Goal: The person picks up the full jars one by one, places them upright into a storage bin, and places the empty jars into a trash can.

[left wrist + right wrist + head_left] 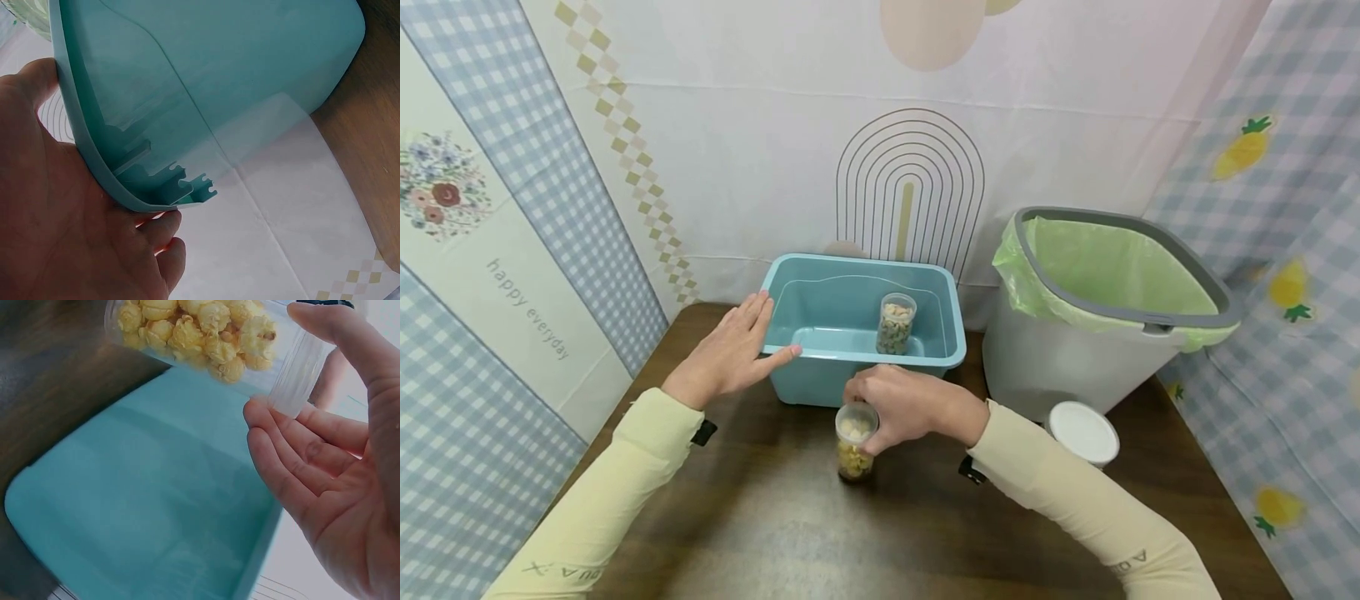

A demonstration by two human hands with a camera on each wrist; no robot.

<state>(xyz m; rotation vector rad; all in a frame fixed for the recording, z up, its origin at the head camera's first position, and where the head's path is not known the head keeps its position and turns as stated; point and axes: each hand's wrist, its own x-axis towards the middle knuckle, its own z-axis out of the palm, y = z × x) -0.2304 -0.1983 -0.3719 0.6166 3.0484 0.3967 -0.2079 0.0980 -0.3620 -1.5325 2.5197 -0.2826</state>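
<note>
A clear jar of popcorn (854, 454) stands on the dark wooden table (760, 533), just in front of a teal plastic bin (820, 355). My right hand (883, 410) grips the jar from above, around its top. In the right wrist view the thumb and fingers of my right hand (312, 369) curl round the jar (206, 331), with the bin (144, 506) behind. My left hand (752, 337) lies flat against the bin's left rim, fingers straight. The left wrist view shows the palm of my left hand (69, 212) pressed on the rim of the bin (219, 75). A second filled jar (896, 323) stands inside the bin.
A grey waste bin with a green liner (1105, 283) stands right of the teal bin. A white round lid (1083, 432) sits by its base, near my right forearm. Printed cloth walls close in at the back and on both sides.
</note>
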